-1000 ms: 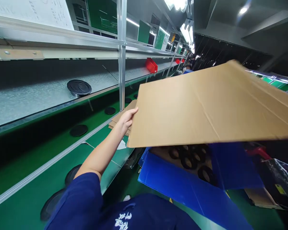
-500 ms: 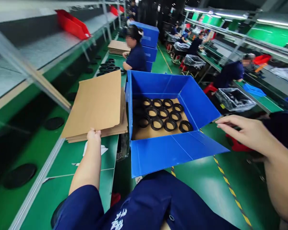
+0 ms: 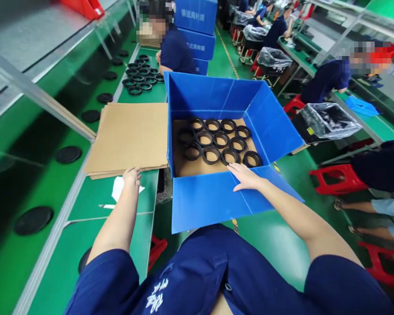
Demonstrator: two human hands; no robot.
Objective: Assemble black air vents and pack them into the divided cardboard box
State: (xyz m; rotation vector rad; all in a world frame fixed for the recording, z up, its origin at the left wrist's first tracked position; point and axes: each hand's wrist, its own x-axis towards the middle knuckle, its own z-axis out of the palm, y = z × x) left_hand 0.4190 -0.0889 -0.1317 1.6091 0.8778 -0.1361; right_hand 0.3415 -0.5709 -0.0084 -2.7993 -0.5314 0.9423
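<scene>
My left hand [image 3: 132, 177] is at the front edge of a stack of flat brown cardboard sheets [image 3: 131, 135], its fingers loosely apart and holding nothing. Right of the stack, a blue corrugated plastic box [image 3: 203, 197] stands with its flaps folded outward. Several black rings [image 3: 211, 155] sit in it on a cardboard sheet [image 3: 193, 169]. My right hand [image 3: 244, 176] lies at the top of the box's front flap, close to the nearest rings, with fingers outstretched and thumb apart. Whether its fingertips touch a ring I cannot tell.
More black rings [image 3: 141, 72] stand farther along the green workbench [image 3: 118, 227], near a seated co-worker [image 3: 177, 48]. Black discs [image 3: 68, 154] lie on the green strip at left. A white paper [image 3: 118, 188] lies below the cardboard. Red stools [image 3: 338, 178] stand at right.
The raised top cardboard sheet now lies flat on the stack, and my left hand has let it go. My right hand has moved left from the right flap to the box's front edge.
</scene>
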